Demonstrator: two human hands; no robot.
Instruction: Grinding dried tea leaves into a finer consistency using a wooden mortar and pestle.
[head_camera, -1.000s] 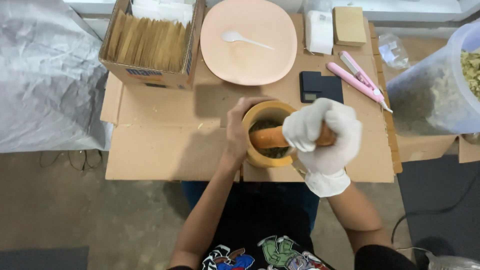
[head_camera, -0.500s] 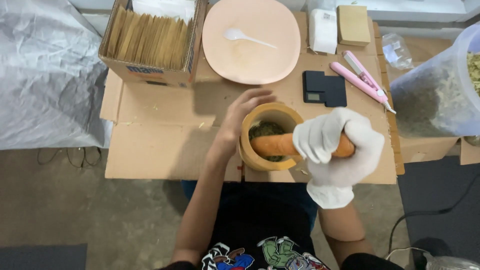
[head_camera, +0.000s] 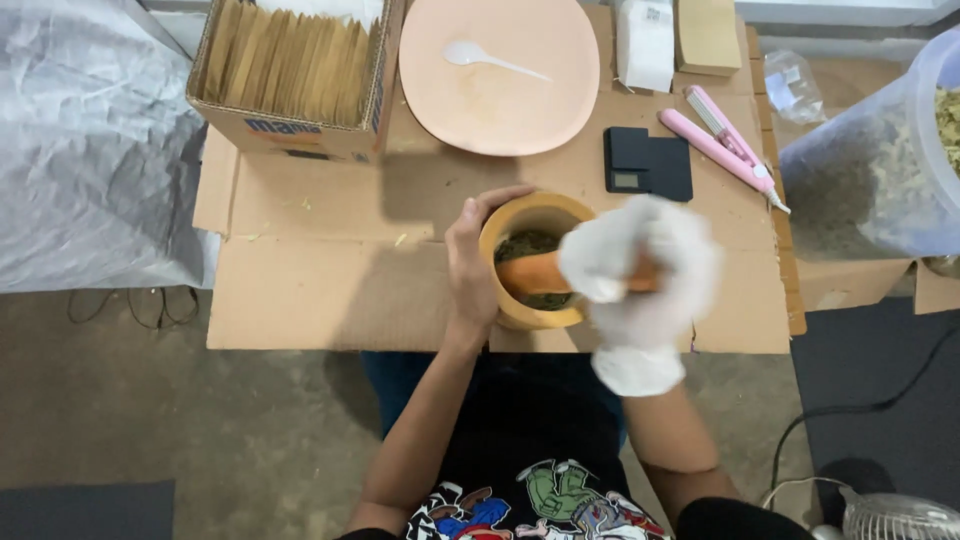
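- Head view: bare left hand (head_camera: 472, 262) gripped wooden mortar (head_camera: 535, 262) on cardboard surface (head_camera: 330, 270).
- Gloved right hand (head_camera: 640, 270) clasped pestle (head_camera: 535, 273) inside.
- Herb (head_camera: 525, 243) looked coarse; grinding judged unfinished.

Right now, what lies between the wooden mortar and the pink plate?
In the head view, only bare cardboard lies between the wooden mortar and the pink plate; nothing rests on that stretch.
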